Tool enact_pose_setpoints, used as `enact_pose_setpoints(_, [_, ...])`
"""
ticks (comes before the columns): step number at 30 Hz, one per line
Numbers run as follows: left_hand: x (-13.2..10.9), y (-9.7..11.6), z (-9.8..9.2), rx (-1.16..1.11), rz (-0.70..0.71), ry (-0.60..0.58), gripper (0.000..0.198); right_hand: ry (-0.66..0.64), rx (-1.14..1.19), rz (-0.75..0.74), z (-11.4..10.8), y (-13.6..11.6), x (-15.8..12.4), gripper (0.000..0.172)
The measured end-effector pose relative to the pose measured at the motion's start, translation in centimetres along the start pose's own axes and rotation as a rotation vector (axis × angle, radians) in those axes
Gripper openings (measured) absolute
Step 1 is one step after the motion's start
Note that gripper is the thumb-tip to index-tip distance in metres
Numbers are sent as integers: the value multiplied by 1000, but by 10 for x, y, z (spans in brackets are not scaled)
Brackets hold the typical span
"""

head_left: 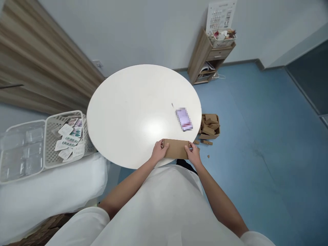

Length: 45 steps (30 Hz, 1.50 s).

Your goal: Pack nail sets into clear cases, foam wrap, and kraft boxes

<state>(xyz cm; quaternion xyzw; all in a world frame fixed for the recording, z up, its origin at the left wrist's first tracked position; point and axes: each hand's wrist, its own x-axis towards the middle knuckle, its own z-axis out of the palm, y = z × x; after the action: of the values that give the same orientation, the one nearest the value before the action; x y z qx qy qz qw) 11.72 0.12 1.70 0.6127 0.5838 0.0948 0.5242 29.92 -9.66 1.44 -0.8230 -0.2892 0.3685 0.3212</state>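
Note:
A flat brown cardboard box (176, 149) spans the gap between my two hands at the front edge of the round white table (123, 112). My left hand (159, 150) grips its left end, thumb on top and fingers curled behind. At the right end, my right hand (193, 152) holds it the same way. The box looks closed, and its underside is hidden. Beyond it on the table lies a pixelated, pale purple item (183, 119), too blurred to name. A tiny dark object (172, 105) rests just past that.
On the floor right of the table stands an open carton (217, 131) of brown cardboard pieces, with scraps beside it. Left of the table, a white basket (64, 164) holds packs and cards, next to a clear plastic tray bin (23, 150). A wooden cabinet (198, 58) stands by the wall.

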Motion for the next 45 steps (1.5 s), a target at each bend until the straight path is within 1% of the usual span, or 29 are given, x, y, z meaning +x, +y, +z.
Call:
enact_pose_setpoints(2, [2,27,32,11,29,-80,58,72,26,29,-34,20,6,55])
enact_pose_setpoints(6, [15,78,103,-1,64,-239,62,211,29,115,-101,64,26,58])
enact_pose_setpoints(9, [34,114,155,-49,67,-322,65,271,51,159,-145,90,48,61])
enact_pose_setpoints(11, [50,137,186,-77,76,-396,64,314,79,174,-171,102,67,64])
enact_pose_setpoints(12, [59,148,200,-80,78,-413,64,334,92,179,-184,106,76,65])
enact_pose_setpoints(14, [75,171,222,-111,115,-470,61,354,125,177,-208,109,93,67])
enact_pose_setpoints(16, [88,191,237,-106,182,-499,60,371,168,165,-227,110,107,69])
enact_pose_setpoints(18, [96,206,246,-81,217,-522,63,392,202,174,-241,108,114,73])
enact_pose_setpoints(20, [99,213,248,-62,219,-536,69,402,217,203,-247,107,116,76])
enact_pose_setpoints(22, [96,210,243,-51,217,-541,73,386,225,224,-244,108,112,78])
enact_pose_setpoints(25, [84,189,226,-32,217,-524,72,305,230,235,-226,112,102,79])
enact_pose_setpoints(27, [72,170,209,-59,203,-524,65,232,217,226,-209,113,94,78])
enact_pose_setpoints(29, [60,150,187,-115,172,-533,58,166,185,192,-189,109,87,75])
enact_pose_setpoints(30, [54,140,174,-135,149,-520,55,144,170,164,-179,105,83,72])
enact_pose_setpoints(31, [48,129,161,-153,132,-482,52,120,162,130,-169,99,80,69])
enact_pose_setpoints(34, [30,99,117,-195,103,-310,46,20,163,28,-139,69,73,64])
enact_pose_setpoints(38, [3,60,62,-271,59,-64,40,-133,170,-117,-96,19,62,53])
enact_pose_setpoints(41, [-19,29,28,-339,42,75,37,-232,123,-216,-58,-16,49,46])
enact_pose_setpoints(45, [-48,-16,-10,-423,5,223,34,-381,52,-304,0,-54,24,42])
